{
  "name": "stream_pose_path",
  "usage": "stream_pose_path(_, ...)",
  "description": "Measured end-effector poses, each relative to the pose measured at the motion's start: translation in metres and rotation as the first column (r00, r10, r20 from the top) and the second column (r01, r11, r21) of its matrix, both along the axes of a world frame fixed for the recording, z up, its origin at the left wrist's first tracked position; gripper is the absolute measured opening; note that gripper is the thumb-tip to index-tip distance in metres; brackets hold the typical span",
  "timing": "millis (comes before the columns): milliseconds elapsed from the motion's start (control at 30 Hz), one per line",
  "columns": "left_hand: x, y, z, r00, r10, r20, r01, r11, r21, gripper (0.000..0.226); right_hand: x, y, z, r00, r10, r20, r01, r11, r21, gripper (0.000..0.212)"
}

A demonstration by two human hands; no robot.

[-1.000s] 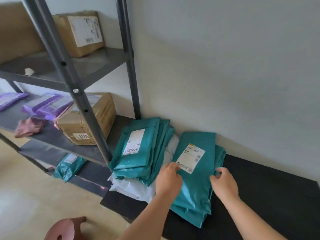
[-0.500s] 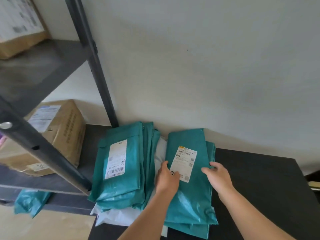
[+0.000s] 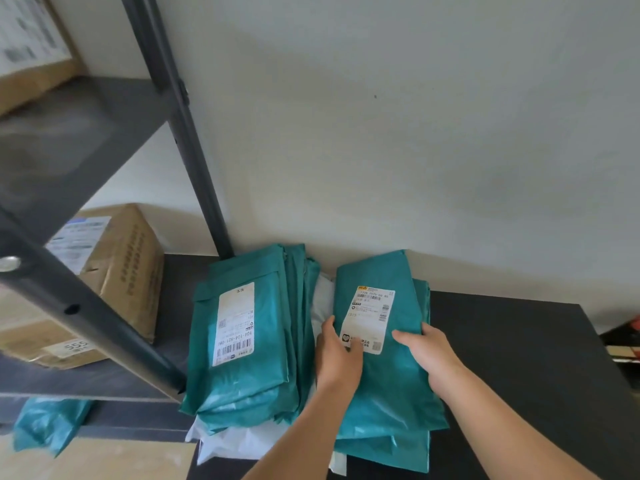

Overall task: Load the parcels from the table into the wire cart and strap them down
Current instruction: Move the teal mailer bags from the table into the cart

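Two stacks of teal plastic mailer parcels lie on a black table [image 3: 519, 341] against the wall. The right stack [image 3: 388, 393] has a white label on its top parcel. My left hand [image 3: 337, 355] grips that stack's left edge, thumb on the label's corner. My right hand [image 3: 427, 351] grips its right edge, thumb on top and fingers tucked down the side. The left stack [image 3: 249, 337], also labelled, sits on a white mailer [image 3: 228, 441] and is untouched. No wire cart is in view.
A dark metal shelving rack [image 3: 187, 140] stands at the left, its post close to the left stack. Cardboard boxes [image 3: 114, 268] sit on its shelves, and a teal parcel [image 3: 48, 424] lies low down. The wall is right behind the table.
The view has moved closer and to the right. Both hands slid inward along the right stack's edges and closed on them, the right thumb now lying on top of the parcel.
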State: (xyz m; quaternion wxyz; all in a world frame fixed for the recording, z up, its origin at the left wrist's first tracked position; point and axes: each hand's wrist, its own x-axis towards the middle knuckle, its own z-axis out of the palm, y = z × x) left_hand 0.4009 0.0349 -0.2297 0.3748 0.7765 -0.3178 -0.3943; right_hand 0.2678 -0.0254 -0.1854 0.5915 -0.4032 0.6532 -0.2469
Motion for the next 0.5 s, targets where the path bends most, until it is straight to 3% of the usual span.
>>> stream_pose_path(267, -0.007, 0.006, 0.005, 0.975, 0.153, -0.16, -0.168, 0.982, -0.085, 0.063, -0.012, 0.007, 0.014, 0.994, 0.076, -0.073, -0.079, 0.996, -0.039, 0.012)
stream_pose_path(433, -0.013, 0.001, 0.022, 0.849, 0.35, -0.396, -0.384, 0.923, -0.007, 0.049, -0.029, 0.015, 0.026, 0.99, 0.123, -0.07, -0.128, 0.99, -0.065, 0.012)
stream_pose_path(500, -0.014, -0.002, 0.025, 0.799, 0.359, -0.481, -0.388, 0.921, 0.043, 0.047, -0.039, 0.02, 0.031, 0.988, 0.142, -0.054, -0.146, 0.987, -0.071, 0.012)
